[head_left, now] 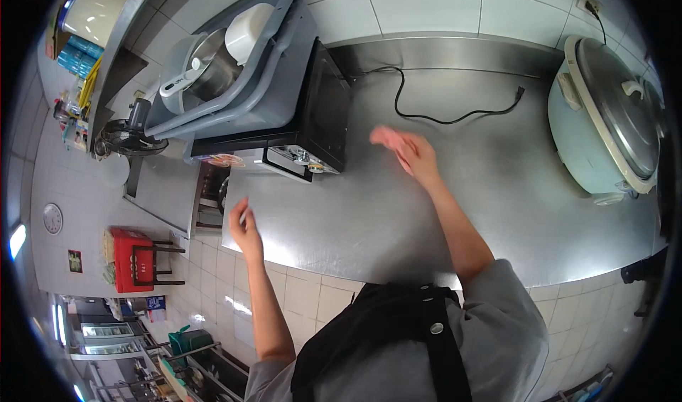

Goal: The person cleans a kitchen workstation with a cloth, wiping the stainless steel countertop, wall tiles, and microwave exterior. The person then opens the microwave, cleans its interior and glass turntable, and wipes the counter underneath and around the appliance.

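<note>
My right hand [420, 162] is closed on a pink cloth [388, 137], which sticks out beyond the fingers over the steel table [483, 181]. My left hand [246, 233] hovers near the table's front left corner, fingers loosely bent and somewhat apart, holding nothing I can see. Between the hands and the wall, a black microwave-like oven [328, 110] stands on the table. A grey plastic tub [280, 82] rests on top of it, with a metal pot [217, 68] and a white container [247, 32] inside.
A black power cord [455, 122] lies across the table's back. At the right stands a large pale-green rice cooker [579, 132] with a metal lid. A small black fan [131, 135] sits at the left. Farther off are a red box [133, 260] and a tiled floor.
</note>
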Demonstrator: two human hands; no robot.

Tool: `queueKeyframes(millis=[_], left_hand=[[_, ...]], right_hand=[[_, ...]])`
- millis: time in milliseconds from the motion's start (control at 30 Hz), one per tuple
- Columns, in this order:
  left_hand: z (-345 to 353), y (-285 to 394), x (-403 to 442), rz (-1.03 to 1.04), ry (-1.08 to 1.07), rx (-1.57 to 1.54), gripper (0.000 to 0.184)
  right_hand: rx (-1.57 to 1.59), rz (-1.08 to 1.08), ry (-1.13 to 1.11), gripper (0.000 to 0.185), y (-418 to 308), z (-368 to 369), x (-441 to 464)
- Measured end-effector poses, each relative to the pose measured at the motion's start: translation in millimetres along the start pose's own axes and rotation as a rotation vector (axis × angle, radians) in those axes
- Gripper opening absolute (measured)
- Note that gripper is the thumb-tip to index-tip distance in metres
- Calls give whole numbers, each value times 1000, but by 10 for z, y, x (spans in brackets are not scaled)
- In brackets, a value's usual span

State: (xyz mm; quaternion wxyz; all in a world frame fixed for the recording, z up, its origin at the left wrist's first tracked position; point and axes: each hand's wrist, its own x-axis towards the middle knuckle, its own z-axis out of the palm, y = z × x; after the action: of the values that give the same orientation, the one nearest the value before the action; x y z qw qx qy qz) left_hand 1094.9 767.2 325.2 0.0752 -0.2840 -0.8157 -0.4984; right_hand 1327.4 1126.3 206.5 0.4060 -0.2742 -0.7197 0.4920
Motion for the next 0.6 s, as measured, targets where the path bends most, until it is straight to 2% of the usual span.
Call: queueKeyframes(millis=[67, 167, 233, 267, 300, 400, 433, 467, 533, 567, 600], left_hand=[[307, 242, 259, 39, -70, 62, 29], [696, 203, 523, 152, -79, 214, 30], [768, 303, 617, 82, -86, 263, 31], [789, 330, 647, 8, -92, 307, 33], [826, 257, 656, 85, -21, 289, 33], [833, 268, 658, 54, -64, 220, 31], [829, 254, 663, 49, -67, 222, 31], [831, 233, 674, 48, -79, 213, 30], [847, 214, 662, 38, -97, 196, 29], [832, 224, 664, 38, -113, 198, 29], [811, 233, 672, 40, -128, 203, 29]], right_hand=[[623, 33, 28, 33, -33, 410, 572], [647, 79, 46, 36, -210, 753, 1299], [588, 400, -150, 44, -196, 951, 1633], [499, 459, -235, 46, -50, 1133, 1722], [385, 441, -284, 48, 134, 1373, 1710], [-334, -150, 3, 54, 812, 2282, 1175], [-457, 16, -49, 58, 641, 2277, 801], [-549, -133, 39, 68, 566, 2249, 391], [-287, -117, -63, 49, 211, 1942, -243], [-18, 17, -179, 41, -27, 1668, -442], [246, 240, -322, 36, -226, 1394, -500]])
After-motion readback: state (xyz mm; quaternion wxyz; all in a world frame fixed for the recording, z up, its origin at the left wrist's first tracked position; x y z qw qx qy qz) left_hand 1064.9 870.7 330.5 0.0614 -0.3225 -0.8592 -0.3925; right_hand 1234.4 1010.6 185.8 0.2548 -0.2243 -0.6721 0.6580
